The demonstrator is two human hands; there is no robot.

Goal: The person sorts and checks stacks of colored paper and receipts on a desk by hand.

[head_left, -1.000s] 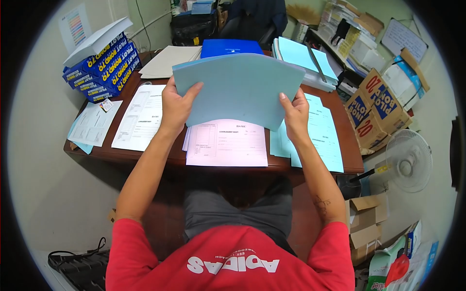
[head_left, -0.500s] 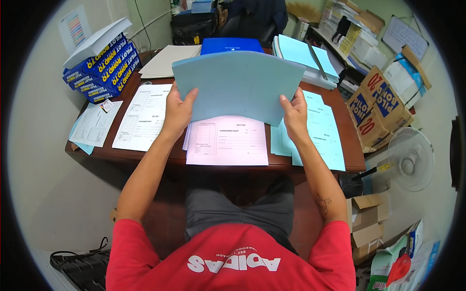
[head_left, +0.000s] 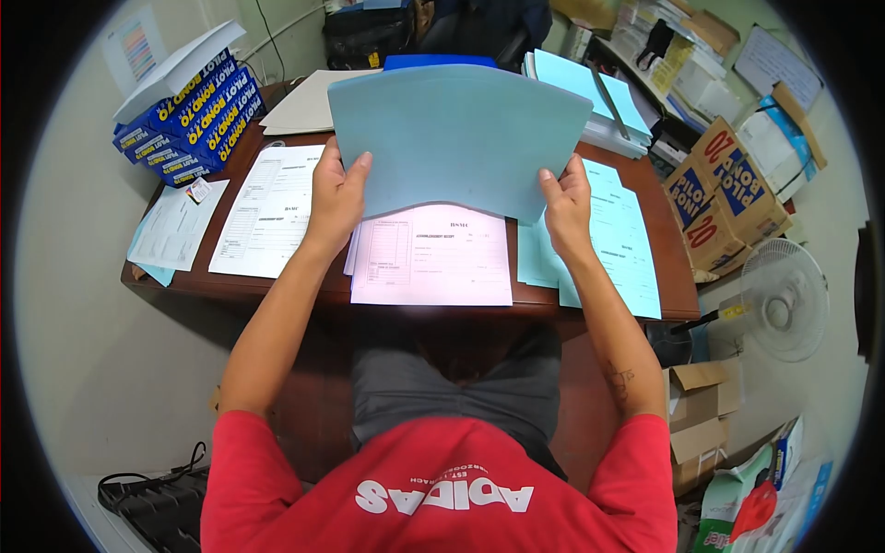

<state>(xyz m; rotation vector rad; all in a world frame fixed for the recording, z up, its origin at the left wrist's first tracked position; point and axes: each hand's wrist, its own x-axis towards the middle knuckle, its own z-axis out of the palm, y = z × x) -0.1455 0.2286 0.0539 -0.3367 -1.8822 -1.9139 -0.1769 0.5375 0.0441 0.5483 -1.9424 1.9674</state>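
Note:
Between my two hands a wide blue sheet, perhaps several together, is held up over the desk, its lower edge arched. My left hand is closed on its lower left side, thumb on the near face. The lower right side is gripped by my right hand, thumb also in front. Just below lies a stack of pink receipt forms, its far part hidden by the blue sheet. White receipt forms lie to the left of my left hand, and light-blue receipt forms beside my right hand.
Blue-wrapped paper reams are piled at the desk's left, near white papers. A light-blue paper stack with a dark strip across it stands at the back right. Beyond the right edge are a cardboard box and a fan.
The blue sheet has flattened a little and widened in view as my hands moved slightly apart. My right hand shifted a bit to the right; both keep their grip.

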